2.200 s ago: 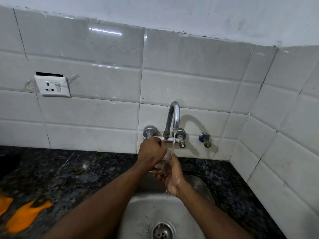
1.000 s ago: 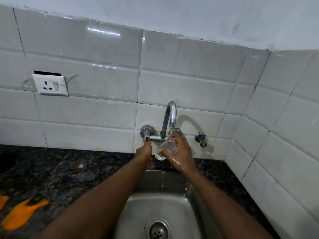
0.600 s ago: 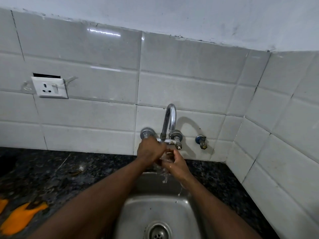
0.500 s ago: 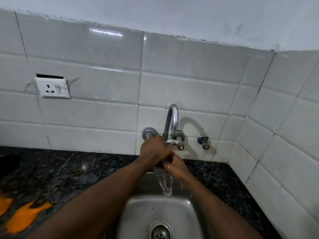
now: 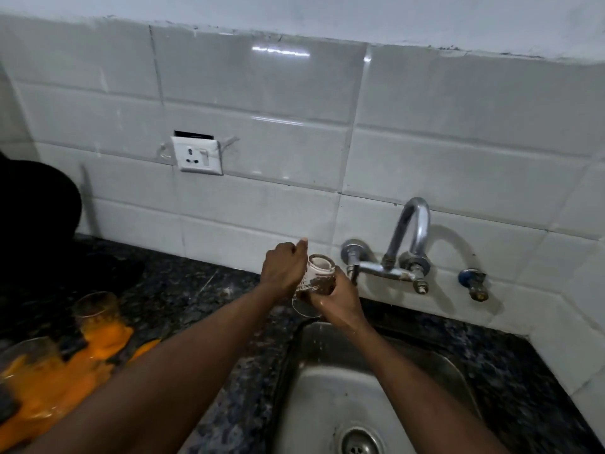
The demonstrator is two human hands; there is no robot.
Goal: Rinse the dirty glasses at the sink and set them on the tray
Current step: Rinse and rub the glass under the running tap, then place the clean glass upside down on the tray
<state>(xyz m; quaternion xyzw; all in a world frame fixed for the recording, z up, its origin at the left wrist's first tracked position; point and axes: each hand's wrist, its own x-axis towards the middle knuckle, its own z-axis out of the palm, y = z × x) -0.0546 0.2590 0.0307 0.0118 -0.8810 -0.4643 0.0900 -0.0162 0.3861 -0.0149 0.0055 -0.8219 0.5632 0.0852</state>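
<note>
Left hand (image 5: 284, 269) and right hand (image 5: 339, 301) both clasp the inverted glass (image 5: 319, 273) above the left rim of the sink (image 5: 292, 352); a wet grip may let it slip and shatter on the counter (image 5: 196, 290).

Head camera — forward-down, near the sink (image 5: 327, 381), seemingly tilted.

We've got a clear glass (image 5: 319, 276) here, wet and shiny with a textured side. The sink (image 5: 327, 381) is dull brushed steel and the tap (image 5: 415, 221) is bright chrome. The wall tiles (image 5: 262, 93) are glossy white, the counter (image 5: 196, 290) is speckled dark stone, and the socket (image 5: 199, 155) looks like smooth white plastic.
</note>
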